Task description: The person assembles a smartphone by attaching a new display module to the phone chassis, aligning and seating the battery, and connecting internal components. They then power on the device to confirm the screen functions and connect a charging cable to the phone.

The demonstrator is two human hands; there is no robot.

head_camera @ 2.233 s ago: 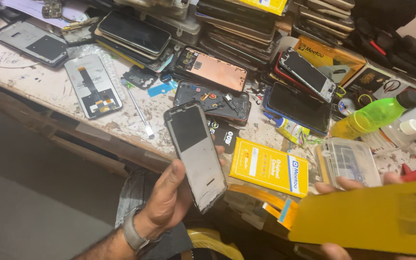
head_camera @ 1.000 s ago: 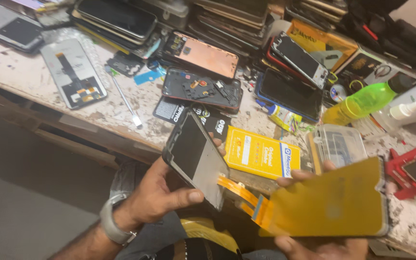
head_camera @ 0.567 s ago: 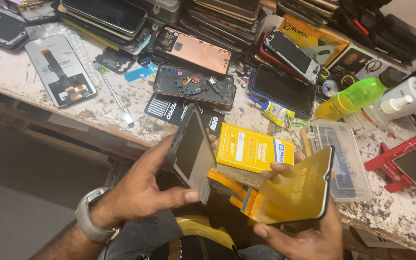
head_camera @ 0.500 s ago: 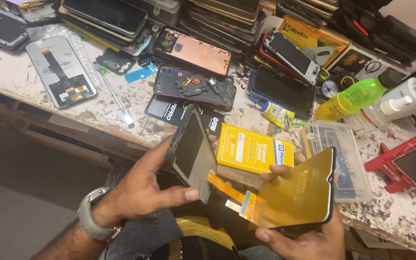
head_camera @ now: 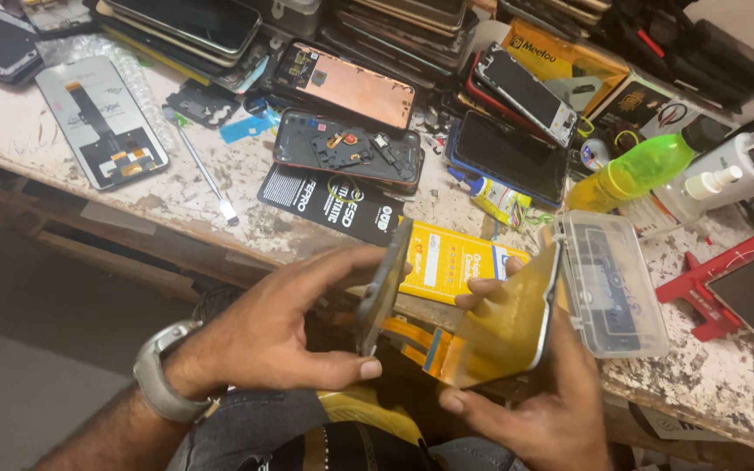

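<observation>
- Nearest, over the person's lap, the left hand [head_camera: 281, 336] grips a dark phone frame [head_camera: 383, 288] edge-on, thumb below, fingers curled across the top; a watch [head_camera: 161, 384] sits on that wrist.
- Right of the frame, the right hand [head_camera: 541, 397] clasps a yellow-backed screen [head_camera: 508, 323] by its edges, thumb at the lower corner, fingertips over the top; the panel stands tilted, its face turned toward the frame.
- An orange flex strip [head_camera: 416, 340] runs from the screen's lower edge toward the frame.
- I judge the step in hand to be bringing screen and frame together; the two are near, not yet mated. The move seems to call for squaring the panel to the frame and keeping the strip from being pinched.
- Just beyond the frame, at the bench [head_camera: 176, 196] edge, lies a yellow packet [head_camera: 451, 266]; a clear plastic box [head_camera: 617, 283] sits right of the screen, close enough to crowd that hand.
- Behind the packet: a black card [head_camera: 329, 202], then an opened phone [head_camera: 346, 161] with its insides showing.
- Left of the frame: a metal pry tool [head_camera: 202, 170] and a loose panel [head_camera: 102, 122].
- Farther back from the frame: a dark phone [head_camera: 508, 157], a green bottle [head_camera: 639, 170], a white bottle [head_camera: 726, 179], a red holder [head_camera: 735, 283], and stacked phones [head_camera: 194, 22] at the far edge.
</observation>
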